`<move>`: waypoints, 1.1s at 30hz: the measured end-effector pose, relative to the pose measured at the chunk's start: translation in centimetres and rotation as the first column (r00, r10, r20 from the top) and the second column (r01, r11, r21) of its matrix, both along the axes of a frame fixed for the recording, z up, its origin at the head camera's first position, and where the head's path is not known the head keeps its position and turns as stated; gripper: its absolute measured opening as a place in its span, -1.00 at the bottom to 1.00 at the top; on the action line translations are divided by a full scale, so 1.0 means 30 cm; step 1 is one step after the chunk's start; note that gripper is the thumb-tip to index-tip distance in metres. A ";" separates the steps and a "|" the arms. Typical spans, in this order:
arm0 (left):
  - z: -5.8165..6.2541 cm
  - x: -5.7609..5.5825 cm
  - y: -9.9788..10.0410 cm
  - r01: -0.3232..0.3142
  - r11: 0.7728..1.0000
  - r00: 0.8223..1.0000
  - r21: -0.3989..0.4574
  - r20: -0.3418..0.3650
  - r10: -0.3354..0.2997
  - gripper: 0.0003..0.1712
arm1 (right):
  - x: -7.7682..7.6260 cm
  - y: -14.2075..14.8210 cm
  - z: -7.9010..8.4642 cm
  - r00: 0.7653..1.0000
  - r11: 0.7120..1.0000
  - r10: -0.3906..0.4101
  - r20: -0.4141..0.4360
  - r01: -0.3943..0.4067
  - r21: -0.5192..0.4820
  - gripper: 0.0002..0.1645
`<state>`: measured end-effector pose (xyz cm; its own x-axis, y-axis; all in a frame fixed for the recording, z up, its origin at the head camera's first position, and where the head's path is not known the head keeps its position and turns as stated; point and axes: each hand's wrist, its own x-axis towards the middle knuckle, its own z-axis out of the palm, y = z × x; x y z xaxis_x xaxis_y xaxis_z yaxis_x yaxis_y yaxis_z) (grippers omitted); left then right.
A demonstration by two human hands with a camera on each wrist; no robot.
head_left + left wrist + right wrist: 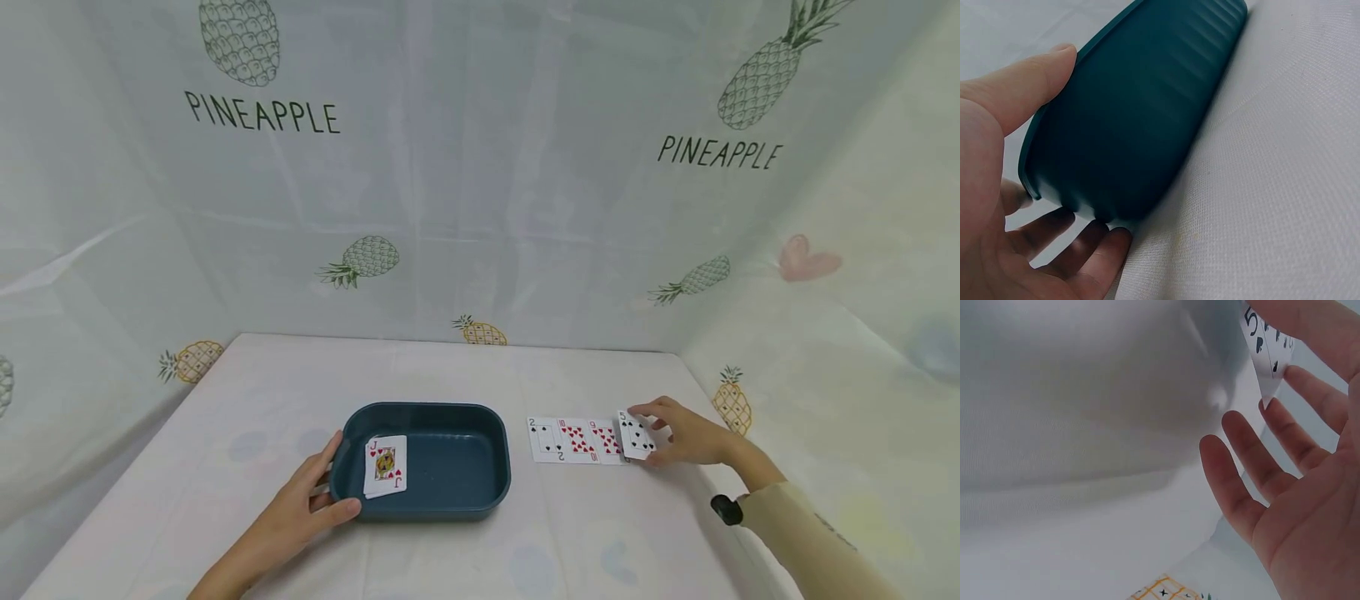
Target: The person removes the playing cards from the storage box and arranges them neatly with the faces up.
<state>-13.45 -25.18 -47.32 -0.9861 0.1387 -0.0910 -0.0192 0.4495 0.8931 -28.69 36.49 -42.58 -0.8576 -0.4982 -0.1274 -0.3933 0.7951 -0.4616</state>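
Observation:
A dark teal rectangular tray (457,475) sits on the cloth, with a jack of hearts playing card (386,465) on top of a small stack at its left end. My left hand (303,504) grips that end; in the left wrist view the thumb rests on the rim and the fingers touch the outer wall (1122,119). To the right of the tray is a row of face-up cards, a black two (545,446) followed by two red cards (577,440). At the row's right end my right hand (686,435) pinches a five of spades (635,437), tilted up, between thumb and fingers.
White patterned cloth (450,562) covers the table. Pineapple-printed curtains (465,183) enclose the back and both sides. A dark band-like object (726,509) is on the right wrist, near a light sleeve (802,533).

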 end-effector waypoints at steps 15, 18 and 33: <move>-0.012 -0.006 -0.006 0.000 1.000 1.000 0.004 -0.006 0.000 0.20 | -0.011 0.014 -0.012 0.998 0.993 -0.033 0.048 0.028 0.112 -0.05; -0.012 -0.007 -0.006 -0.005 1.000 1.000 -0.006 0.001 0.005 0.21 | -0.016 0.010 -0.012 0.997 0.991 -0.045 0.062 0.037 0.126 -0.05; -0.006 -0.005 -0.002 -0.010 0.999 1.000 -0.040 0.008 0.011 0.20 | -0.038 0.038 -0.022 0.970 0.994 -0.099 0.220 0.088 0.057 0.03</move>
